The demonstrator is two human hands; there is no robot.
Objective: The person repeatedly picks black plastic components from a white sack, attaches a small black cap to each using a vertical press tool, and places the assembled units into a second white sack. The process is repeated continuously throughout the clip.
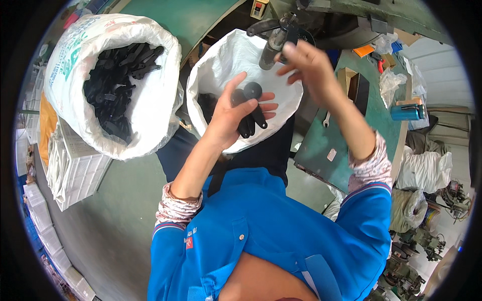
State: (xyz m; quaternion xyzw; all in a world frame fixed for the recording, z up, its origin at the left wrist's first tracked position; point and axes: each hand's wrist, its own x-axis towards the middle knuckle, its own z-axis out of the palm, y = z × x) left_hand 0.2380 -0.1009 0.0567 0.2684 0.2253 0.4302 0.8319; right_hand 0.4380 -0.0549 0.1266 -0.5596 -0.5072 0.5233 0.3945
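Note:
My left hand [232,115] is turned palm up over the white sack [208,70] in front of me, its fingers curled around several flat black parts [258,114] with rounded ends. One of their round black heads stands up beside the thumb. My right hand [310,65] is raised at the machine's upright metal cylinder [274,49], smeared by motion. Its fingertips are by a black piece on the cylinder, and I cannot make out whether they hold anything. More dark parts [206,104] lie inside the sack beneath my left hand.
A large white sack [168,90] full of black parts [113,90] stands on the left, above white crates [80,168]. On the green bench [321,143] at right are a wrench [327,119], an open box [357,90] and a blue bottle [405,112]. Machinery hangs over the far side.

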